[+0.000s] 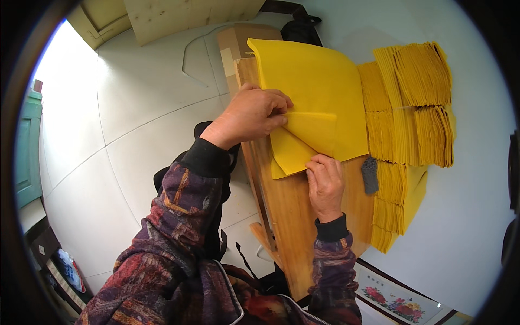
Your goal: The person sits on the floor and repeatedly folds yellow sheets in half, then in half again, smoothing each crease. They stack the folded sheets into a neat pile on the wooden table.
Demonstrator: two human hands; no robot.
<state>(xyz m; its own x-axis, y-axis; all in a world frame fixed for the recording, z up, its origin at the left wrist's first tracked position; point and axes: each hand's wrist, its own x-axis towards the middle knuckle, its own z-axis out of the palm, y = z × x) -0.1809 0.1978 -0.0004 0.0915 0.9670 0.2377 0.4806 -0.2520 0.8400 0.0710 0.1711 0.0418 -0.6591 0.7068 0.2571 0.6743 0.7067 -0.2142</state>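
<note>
A pile of large yellow sheets (309, 70) lies across a wooden table (295, 216); whether they are paper or cloth I cannot tell. My left hand (257, 112) is at the pile's left edge, thumb and fingers closed on the lifted edge of the top sheet. From there a folded flap (319, 130) slants across the pile, with lower sheets showing beneath it. At the near edge my right hand (326, 184) has its fingers closed on the sheet, by the fold's near end. Its fingertips partly hide that corner.
Right of the pile, several bundles of folded yellow sheets (417, 76) stand against the pale wall (476, 179). A dark grey block (370, 176) lies beside them. Past the table's far end are a cardboard box (246, 35) and a black bag (301, 32). Tiled floor (141, 157) stretches left.
</note>
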